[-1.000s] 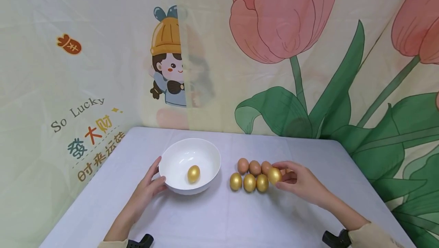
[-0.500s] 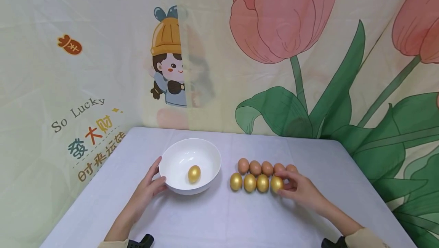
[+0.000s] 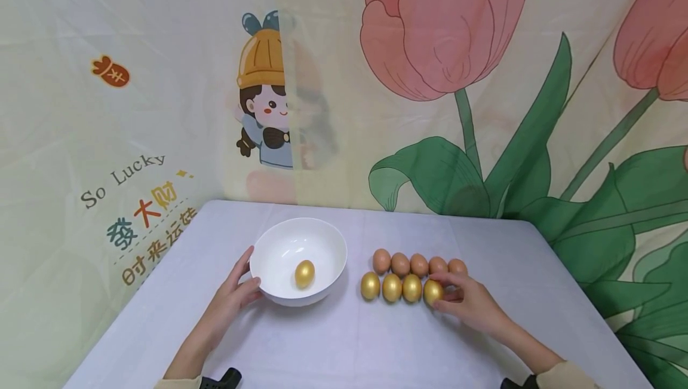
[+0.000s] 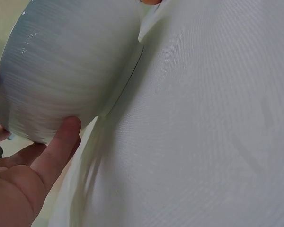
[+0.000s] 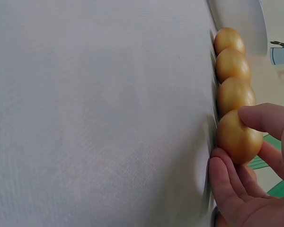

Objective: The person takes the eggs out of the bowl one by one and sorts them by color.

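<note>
A white bowl (image 3: pixel 298 245) stands on the table's left part with one golden egg (image 3: pixel 304 274) inside. My left hand (image 3: pixel 235 290) holds the bowl's near left side, thumb and fingers spread round its outer wall (image 4: pixel 71 66). On the right, several golden eggs (image 3: pixel 392 287) form a row in front of several brown eggs (image 3: pixel 400 264). My right hand (image 3: pixel 467 299) pinches the rightmost golden egg (image 5: pixel 239 137) between thumb and fingers, at the end of the front row and down by the cloth. The fingers partly cover the brown eggs behind.
A pale cloth covers the table (image 3: pixel 344 347). Behind it hangs a printed backdrop (image 3: pixel 333 78) with tulips, a cartoon figure and lettering. A black strap mount (image 3: pixel 221 379) sits on the left wrist, another (image 3: pixel 520 382) on the right.
My right hand has brought the golden egg down and slightly toward me, to the row's right end, uncovering the brown eggs at the right. The left hand and bowl have stayed put.
</note>
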Available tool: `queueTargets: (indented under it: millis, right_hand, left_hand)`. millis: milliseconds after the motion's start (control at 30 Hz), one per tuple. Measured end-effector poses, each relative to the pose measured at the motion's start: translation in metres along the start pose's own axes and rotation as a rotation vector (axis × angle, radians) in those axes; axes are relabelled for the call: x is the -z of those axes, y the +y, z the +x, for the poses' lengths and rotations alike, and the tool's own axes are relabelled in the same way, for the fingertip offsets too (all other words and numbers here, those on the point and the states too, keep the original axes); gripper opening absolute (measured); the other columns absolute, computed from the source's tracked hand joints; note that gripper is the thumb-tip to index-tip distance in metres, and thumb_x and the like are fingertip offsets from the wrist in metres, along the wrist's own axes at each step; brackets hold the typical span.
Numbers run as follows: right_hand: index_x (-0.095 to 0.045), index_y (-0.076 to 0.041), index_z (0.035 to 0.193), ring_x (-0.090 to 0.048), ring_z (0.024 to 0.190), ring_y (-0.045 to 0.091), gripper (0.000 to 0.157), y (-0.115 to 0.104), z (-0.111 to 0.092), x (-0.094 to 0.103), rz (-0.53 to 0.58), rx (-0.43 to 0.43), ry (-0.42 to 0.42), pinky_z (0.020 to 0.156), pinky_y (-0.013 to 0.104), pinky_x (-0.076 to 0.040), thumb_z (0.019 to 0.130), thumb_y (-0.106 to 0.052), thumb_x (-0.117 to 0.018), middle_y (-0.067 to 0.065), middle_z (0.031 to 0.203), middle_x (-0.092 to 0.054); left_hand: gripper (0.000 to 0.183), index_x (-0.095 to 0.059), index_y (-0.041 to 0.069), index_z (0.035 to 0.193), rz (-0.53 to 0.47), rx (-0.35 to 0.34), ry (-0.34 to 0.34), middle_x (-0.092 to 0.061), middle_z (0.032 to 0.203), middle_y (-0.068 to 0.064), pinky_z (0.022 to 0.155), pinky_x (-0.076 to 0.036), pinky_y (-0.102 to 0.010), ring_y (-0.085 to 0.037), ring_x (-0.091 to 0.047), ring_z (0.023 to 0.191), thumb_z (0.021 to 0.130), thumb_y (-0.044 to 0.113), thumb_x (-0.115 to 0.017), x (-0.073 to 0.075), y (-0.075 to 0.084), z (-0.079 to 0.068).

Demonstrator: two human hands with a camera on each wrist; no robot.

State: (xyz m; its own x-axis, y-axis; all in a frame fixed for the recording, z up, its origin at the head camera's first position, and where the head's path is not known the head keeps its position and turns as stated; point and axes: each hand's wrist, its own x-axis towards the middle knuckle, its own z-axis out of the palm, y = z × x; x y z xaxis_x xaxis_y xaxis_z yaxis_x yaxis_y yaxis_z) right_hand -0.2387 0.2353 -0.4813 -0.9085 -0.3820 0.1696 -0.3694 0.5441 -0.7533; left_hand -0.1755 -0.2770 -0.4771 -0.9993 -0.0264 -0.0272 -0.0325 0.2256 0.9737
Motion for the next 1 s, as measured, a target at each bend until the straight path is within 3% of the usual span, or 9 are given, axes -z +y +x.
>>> queueTargets:
  millis: [533,733,867,1000]
  right_hand:
    - [-0.07,-0.007,0.133,-0.073,0.083,0.014,0.051,-0.003,-0.001,-0.005,-0.053,-0.025,0.062,0.073,0.023,-0.063,0.086,-0.013,-0.09,0.012,0.116,-0.071]
    - [-0.067,-0.004,0.139,-0.074,0.085,0.015,0.061,-0.007,-0.005,-0.002,-0.034,-0.039,0.075,0.073,0.022,-0.063,0.085,-0.017,-0.091,0.014,0.122,-0.072]
    - [-0.067,-0.002,0.139,-0.072,0.083,0.013,0.064,-0.013,-0.007,0.004,-0.052,-0.013,0.101,0.073,0.023,-0.064,0.082,-0.015,-0.093,0.016,0.127,-0.072]
    - [-0.073,-0.005,0.13,-0.069,0.083,0.014,0.052,-0.025,-0.006,0.011,-0.147,0.038,0.137,0.071,0.024,-0.064,0.082,-0.008,-0.092,0.014,0.117,-0.071]
  left_hand:
    - [0.072,-0.014,0.034,0.172,0.007,0.025,0.006,-0.021,0.173,-0.018,0.112,-0.055,-0.041,-0.04,-0.051,0.144,0.111,0.028,-0.051,-0.001,-0.001,0.003]
    - [0.072,-0.014,0.033,0.172,0.009,0.016,0.003,-0.021,0.173,-0.018,0.112,-0.055,-0.041,-0.041,-0.05,0.144,0.111,0.027,-0.051,-0.002,0.0,0.003]
    - [0.072,-0.013,0.033,0.172,0.014,0.012,0.004,-0.021,0.173,-0.018,0.111,-0.055,-0.04,-0.042,-0.05,0.144,0.111,0.027,-0.051,-0.001,0.0,0.003]
    - [0.072,-0.013,0.035,0.172,0.016,0.018,0.009,-0.022,0.173,-0.018,0.11,-0.056,-0.038,-0.04,-0.051,0.144,0.11,0.028,-0.051,-0.001,-0.001,0.003]
